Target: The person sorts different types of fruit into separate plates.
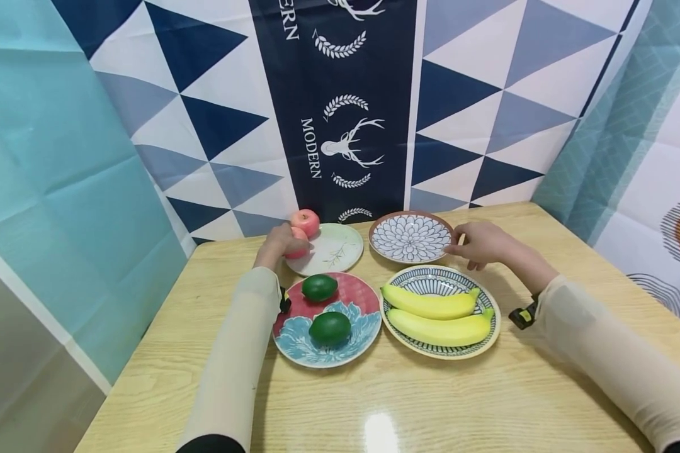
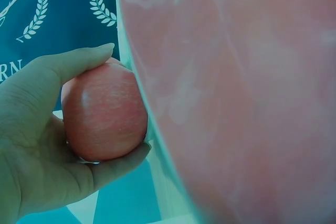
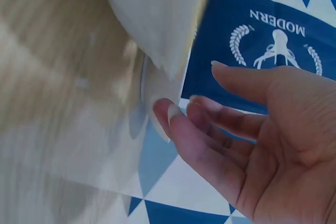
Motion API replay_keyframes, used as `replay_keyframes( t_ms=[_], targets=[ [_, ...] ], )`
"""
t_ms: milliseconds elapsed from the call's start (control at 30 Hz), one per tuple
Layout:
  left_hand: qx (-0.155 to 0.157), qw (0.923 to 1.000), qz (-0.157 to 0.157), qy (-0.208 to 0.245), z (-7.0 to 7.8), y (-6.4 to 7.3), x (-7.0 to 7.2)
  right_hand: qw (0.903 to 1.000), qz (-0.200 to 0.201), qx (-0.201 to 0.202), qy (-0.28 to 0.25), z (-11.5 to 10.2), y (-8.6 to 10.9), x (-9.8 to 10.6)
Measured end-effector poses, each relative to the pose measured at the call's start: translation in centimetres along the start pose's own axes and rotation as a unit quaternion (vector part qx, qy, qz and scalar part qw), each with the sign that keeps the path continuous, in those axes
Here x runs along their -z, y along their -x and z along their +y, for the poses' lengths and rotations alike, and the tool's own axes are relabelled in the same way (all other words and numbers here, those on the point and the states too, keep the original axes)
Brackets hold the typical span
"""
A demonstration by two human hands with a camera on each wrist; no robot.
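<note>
My left hand (image 1: 279,244) grips a pink-red apple (image 1: 298,243) at the left edge of a pale plate (image 1: 339,253) with a leaf sprig pattern. In the left wrist view, thumb and fingers curl round the apple (image 2: 105,111). A second apple (image 1: 305,222) sits just behind it, by the plate's back left rim. My right hand (image 1: 481,243) is beside the right rim of a brown-edged plate (image 1: 410,238) with a petal pattern. The right wrist view shows that hand (image 3: 247,140) with loosely bent fingers, thumb apart and nothing between them; whether a fingertip touches the rim, I cannot tell.
Nearer me, a red and blue floral plate (image 1: 294,352) holds two dark green fruits (image 1: 330,328), perhaps limes. To its right, a blue-patterned plate (image 1: 436,352) bears two bananas (image 1: 439,328). All stand on a wooden table (image 1: 430,409), with a patterned cloth (image 1: 345,82) behind.
</note>
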State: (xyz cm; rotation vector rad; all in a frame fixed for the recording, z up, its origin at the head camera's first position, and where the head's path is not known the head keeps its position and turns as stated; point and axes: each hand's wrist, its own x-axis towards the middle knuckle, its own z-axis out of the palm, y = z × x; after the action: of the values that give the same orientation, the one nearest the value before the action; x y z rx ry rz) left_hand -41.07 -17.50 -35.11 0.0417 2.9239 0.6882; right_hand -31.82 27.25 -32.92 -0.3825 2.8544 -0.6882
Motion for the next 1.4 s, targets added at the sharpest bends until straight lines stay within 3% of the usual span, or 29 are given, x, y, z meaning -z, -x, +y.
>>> replay_keyframes(
  t_ms=[200, 367, 533, 733, 967, 1300, 1400],
  targets=[
    [0.004, 1.0, 0.003, -0.003, -0.1, -0.2, 0.0, 0.9982, 0.056, 0.004, 0.021, 0.2, -1.6, 1.1],
    [0.02, 0.9994, -0.006, 0.028, -0.1, -0.2, 0.0, 0.995, 0.09, -0.004, 0.042, 0.6, -3.0, 1.9],
    [0.026, 0.9994, -0.002, 0.025, -0.1, -0.2, 0.0, 0.9959, 0.085, -0.027, 0.016, 1.3, -4.5, 2.6],
    [0.009, 0.9999, 0.002, 0.005, 0.1, -0.2, -0.1, 0.9942, 0.087, -0.063, -0.007, 2.6, -6.1, 2.8],
    [0.018, 0.9998, -0.005, -0.004, 0.1, -0.3, -0.5, 0.9944, 0.036, -0.095, -0.029, 3.1, -7.7, 2.0],
    [0.012, 0.9999, 0.005, -0.003, 0.1, -0.2, -0.4, 0.9957, 0.007, -0.083, -0.04, 3.5, -9.8, 1.3],
    [0.013, 0.9999, 0.008, -0.004, 0.1, -0.2, -0.3, 0.9978, 0.02, -0.057, 0.027, 3.5, -10.1, 1.4]
  ],
)
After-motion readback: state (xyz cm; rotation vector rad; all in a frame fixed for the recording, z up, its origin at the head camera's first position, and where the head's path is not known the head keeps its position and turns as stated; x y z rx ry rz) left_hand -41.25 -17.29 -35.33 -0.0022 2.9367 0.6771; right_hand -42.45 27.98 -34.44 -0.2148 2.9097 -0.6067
